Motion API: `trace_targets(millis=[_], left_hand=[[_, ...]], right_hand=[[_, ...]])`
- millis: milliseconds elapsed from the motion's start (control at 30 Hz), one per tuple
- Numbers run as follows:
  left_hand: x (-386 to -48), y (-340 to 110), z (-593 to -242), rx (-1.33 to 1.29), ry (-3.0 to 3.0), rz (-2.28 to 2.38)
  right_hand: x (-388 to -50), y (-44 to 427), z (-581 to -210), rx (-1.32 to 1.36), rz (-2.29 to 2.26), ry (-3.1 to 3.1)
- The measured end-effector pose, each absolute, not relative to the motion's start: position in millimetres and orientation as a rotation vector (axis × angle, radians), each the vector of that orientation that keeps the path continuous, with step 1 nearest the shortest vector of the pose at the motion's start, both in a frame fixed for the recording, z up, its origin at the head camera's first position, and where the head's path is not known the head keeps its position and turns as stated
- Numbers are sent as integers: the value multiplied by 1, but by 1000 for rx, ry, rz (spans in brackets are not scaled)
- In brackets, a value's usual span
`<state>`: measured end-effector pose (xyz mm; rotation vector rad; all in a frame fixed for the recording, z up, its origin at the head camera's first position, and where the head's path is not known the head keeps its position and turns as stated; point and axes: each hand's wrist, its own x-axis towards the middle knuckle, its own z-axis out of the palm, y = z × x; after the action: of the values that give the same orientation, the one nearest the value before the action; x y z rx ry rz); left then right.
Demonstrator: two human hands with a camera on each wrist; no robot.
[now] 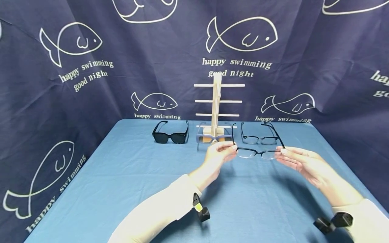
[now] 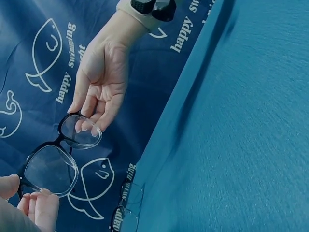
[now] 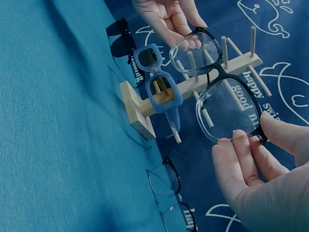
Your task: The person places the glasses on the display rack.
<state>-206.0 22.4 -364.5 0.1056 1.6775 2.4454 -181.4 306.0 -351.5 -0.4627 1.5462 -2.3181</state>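
Left hand point(image 1: 215, 158) and right hand point(image 1: 307, 165) — apart — pinch raised clear glasses point(image 1: 257, 153).

One left hand point(image 1: 217, 158) and one right hand point(image 1: 307, 165) are showing; two clear-lensed eyeglasses point(image 1: 258, 153), one pair of black sunglasses point(image 1: 174, 137) and one blue-framed pair point(image 1: 213, 138) are making four pairs; one wooden stand point(image 1: 215, 113) is carrying four crossbars point(image 1: 232, 85).
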Motion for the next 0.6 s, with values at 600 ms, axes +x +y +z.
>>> trace_targets(millis=[600], left_hand=[[-207, 12, -362, 120, 1696, 2443]], right_hand=[[-186, 297, -347, -404, -2379, 1464]])
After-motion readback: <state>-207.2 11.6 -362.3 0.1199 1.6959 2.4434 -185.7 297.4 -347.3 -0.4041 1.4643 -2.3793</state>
